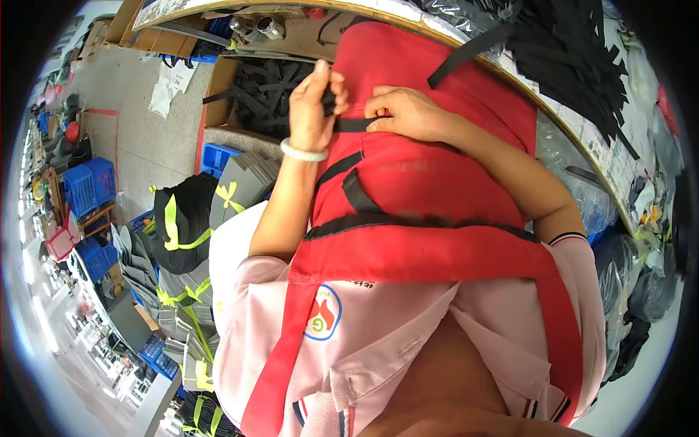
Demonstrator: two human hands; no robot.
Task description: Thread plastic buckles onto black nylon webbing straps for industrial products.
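Note:
My right hand (411, 114) rests on the red apron (437, 178) over my lap, its fingers curled and closed on a black strap (355, 125). The strap runs left from those fingers toward my other wrist. My left hand (314, 102) is raised beside it at the apron's left edge. Its fingers are loosely bent and apart from the palm, with no held thing clearly visible. Behind it stands a cardboard box (218, 93) filled with loose black straps (271, 91).
On the right, a worktable (582, 138) carries a large heap of black straps (564, 58), one hanging over its edge onto the apron. Grey bundles tied with yellow-green bands (244, 189) are stacked at left, near blue crates (89, 186). Clear plastic bags (626, 269) lie at right.

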